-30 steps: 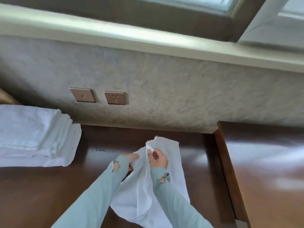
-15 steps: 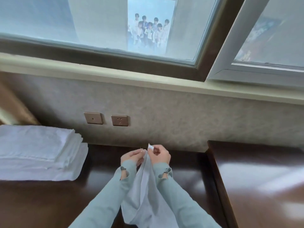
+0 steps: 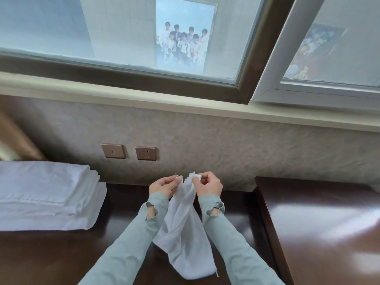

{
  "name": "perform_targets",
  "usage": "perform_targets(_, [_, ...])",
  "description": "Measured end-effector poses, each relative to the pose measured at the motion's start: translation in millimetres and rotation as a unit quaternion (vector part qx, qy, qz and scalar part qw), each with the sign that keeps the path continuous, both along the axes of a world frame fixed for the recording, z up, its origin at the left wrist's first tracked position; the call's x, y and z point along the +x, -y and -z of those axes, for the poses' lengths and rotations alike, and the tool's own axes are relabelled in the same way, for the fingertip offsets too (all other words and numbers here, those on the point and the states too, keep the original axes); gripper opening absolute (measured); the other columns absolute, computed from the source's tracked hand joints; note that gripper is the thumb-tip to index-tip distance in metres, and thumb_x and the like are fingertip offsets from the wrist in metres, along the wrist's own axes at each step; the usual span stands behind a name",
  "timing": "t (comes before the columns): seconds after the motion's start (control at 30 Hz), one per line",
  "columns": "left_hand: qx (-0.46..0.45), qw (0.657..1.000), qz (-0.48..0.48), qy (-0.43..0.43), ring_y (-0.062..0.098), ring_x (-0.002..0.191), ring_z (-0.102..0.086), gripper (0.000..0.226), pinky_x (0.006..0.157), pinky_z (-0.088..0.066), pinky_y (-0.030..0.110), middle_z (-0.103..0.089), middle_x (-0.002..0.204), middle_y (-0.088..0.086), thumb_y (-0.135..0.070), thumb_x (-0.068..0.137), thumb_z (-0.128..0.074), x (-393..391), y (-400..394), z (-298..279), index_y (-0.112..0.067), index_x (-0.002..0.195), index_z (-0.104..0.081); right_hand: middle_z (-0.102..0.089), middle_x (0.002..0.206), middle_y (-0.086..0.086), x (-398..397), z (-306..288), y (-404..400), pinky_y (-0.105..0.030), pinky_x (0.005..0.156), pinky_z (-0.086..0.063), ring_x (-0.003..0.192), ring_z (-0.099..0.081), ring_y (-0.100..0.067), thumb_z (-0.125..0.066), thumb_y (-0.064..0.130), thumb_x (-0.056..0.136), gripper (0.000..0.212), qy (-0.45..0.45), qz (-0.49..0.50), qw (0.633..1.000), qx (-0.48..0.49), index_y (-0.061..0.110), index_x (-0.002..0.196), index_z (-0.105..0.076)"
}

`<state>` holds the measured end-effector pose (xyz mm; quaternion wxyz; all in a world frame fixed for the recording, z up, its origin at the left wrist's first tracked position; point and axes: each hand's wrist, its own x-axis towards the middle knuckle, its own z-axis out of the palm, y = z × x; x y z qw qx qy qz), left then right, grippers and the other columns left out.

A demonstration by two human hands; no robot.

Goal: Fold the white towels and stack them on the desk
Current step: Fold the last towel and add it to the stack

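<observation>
Both hands are raised in front of the wall, close together, each pinching the top edge of a white towel [image 3: 185, 229]. From the head view, the left hand [image 3: 164, 185] nips one corner between thumb and fingertips, and the right hand [image 3: 208, 184] has its fingers curled round the other corner, a small tuft of cloth showing above the knuckles. The towel hangs bunched and twisted below the hands, between the two sleeves, its lower end draped toward the dark desk [image 3: 61, 254] beneath them. Well off to the left of the left hand sits the stack [image 3: 47, 194] of folded towels, resting on the desk against the wall.

The step in hand looks like finding and squaring the corners before the first fold. To do it well, I would draw the hands apart until the top edge is taut and level, let the cloth fall open without twists, then lay it flat on the desk below rather than folding it in the air.

Compared with half a second earlier, the hands have parted slightly and a gap now shows between them. A second ago the towel lay spread lower over the desk; it has since been lifted, and the camera has tilted up to take in the window.
</observation>
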<state>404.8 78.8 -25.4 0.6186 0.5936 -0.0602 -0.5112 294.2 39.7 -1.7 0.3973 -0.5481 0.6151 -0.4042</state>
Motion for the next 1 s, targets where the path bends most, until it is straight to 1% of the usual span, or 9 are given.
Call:
perform_targets(0.07, [-0.006, 1.000, 0.012, 0.013, 0.021, 0.082, -0.066, 0.011, 0.086, -0.052, 0.030, -0.071, 0.080, 0.008, -0.004, 0.072, -0.078, -2.6, 1.4, -2.6, -0.011, 0.077, -0.070, -0.053, 0.053, 0.010, 0.0, -2.4, -3.4, -0.005, 0.052, -0.039, 0.047, -0.052, 0.004, -0.070, 0.012, 0.077, 0.022, -0.013, -0.040, 0.999, -0.004, 0.018, 0.060, -0.058])
perform_targets(0.17, [-0.024, 0.999, 0.035, 0.016, 0.020, 0.079, -0.065, 0.016, 0.089, -0.052, 0.030, -0.068, 0.082, 0.009, -0.001, 0.076, -0.073, -9.8, -1.9, -8.2, -0.003, 0.092, -0.070, -0.055, 0.055, 0.011, 1.9, -5.3, -7.5, -0.005, 0.053, -0.041, 0.050, -0.050, 0.000, -0.071, 0.015, 0.077, 0.011, -0.024, -0.067, 0.997, 0.003, 0.012, 0.068, -0.066])
perform_targets(0.3, [-0.035, 0.999, 0.011, 0.003, 0.013, 0.072, -0.068, 0.011, 0.079, -0.055, 0.021, -0.072, 0.077, 0.003, -0.003, 0.077, -0.073, -12.1, -6.6, -11.7, -0.011, 0.083, -0.071, -0.054, 0.053, 0.010, -2.1, -10.1, -7.8, -0.003, 0.051, -0.039, 0.050, -0.049, 0.000, -0.071, 0.013, 0.077, 0.011, -0.016, -0.018, 1.000, 0.001, 0.009, 0.067, -0.066])
perform_targets(0.47, [-0.041, 0.995, 0.051, 0.077, 0.013, 0.075, -0.068, 0.016, 0.072, -0.054, 0.017, -0.071, 0.080, 0.003, -0.004, 0.077, -0.073, -16.5, -9.0, -13.3, -0.009, 0.092, -0.072, -0.063, 0.066, 0.000, -5.6, -13.1, -13.0, -0.001, 0.054, -0.040, 0.056, -0.052, -0.003, -0.069, 0.019, 0.081, 0.015, -0.058, -0.073, 0.995, 0.018, 0.005, 0.084, -0.074])
perform_targets(0.6, [-0.052, 0.996, 0.018, 0.076, 0.007, 0.068, -0.068, 0.015, 0.063, -0.053, 0.013, -0.071, 0.077, 0.000, -0.006, 0.077, -0.074, -22.3, -12.3, -16.5, -0.010, 0.091, -0.072, -0.069, 0.075, -0.005, -8.0, -18.0, -12.0, -0.009, 0.056, -0.041, 0.066, -0.058, -0.012, -0.068, 0.021, 0.082, 0.017, -0.057, -0.074, 0.995, 0.040, 0.007, 0.089, -0.075])
perform_targets(0.67, [-0.059, 0.995, 0.015, 0.085, 0.003, 0.062, -0.068, 0.012, 0.058, -0.052, 0.010, -0.072, 0.072, -0.004, -0.007, 0.076, -0.075, -26.3, -14.3, -18.3, -0.015, 0.084, -0.072, -0.072, 0.080, -0.006, -8.9, -21.3, -11.0, -0.017, 0.066, -0.045, 0.070, -0.060, -0.012, -0.068, 0.023, 0.082, 0.017, -0.054, -0.077, 0.994, 0.056, 0.009, 0.089, -0.076])
perform_targets(0.8, [-0.074, 0.990, 0.026, 0.113, 0.009, 0.070, -0.070, 0.012, 0.064, -0.053, 0.015, -0.074, 0.073, -0.003, -0.009, 0.072, -0.078, -27.9, -18.8, -14.7, -0.020, 0.076, -0.074, -0.074, 0.084, -0.009, -9.2, -21.0, -11.2, -0.026, 0.082, -0.053, 0.082, -0.068, -0.019, -0.064, 0.029, 0.085, 0.022, -0.068, -0.102, 0.988, 0.092, 0.010, 0.087, -0.076])
perform_targets(0.93, [-0.086, 0.984, 0.058, 0.146, 0.010, 0.074, -0.071, 0.018, 0.070, -0.054, 0.019, -0.075, 0.074, -0.004, -0.004, 0.074, -0.075, -27.9, -21.6, -12.2, -0.022, 0.075, -0.074, -0.070, 0.067, -0.002, -8.8, -19.0, -11.9, -0.029, 0.078, -0.057, 0.074, -0.071, -0.020, -0.074, 0.033, 0.074, 0.018, -0.057, -0.100, 0.987, 0.110, 0.019, 0.064, -0.070])
perform_targets(1.0, [-0.099, 0.980, 0.090, 0.150, 0.008, 0.077, -0.071, 0.024, 0.073, -0.054, 0.019, -0.075, 0.076, -0.007, 0.003, 0.076, -0.071, -25.7, -24.1, -11.3, -0.019, 0.083, -0.073, -0.069, 0.068, -0.003, -10.2, -20.1, -11.0, -0.024, 0.070, -0.058, 0.065, -0.071, -0.017, -0.076, 0.029, 0.073, 0.015, -0.042, -0.091, 0.986, 0.134, 0.014, 0.071, -0.073])
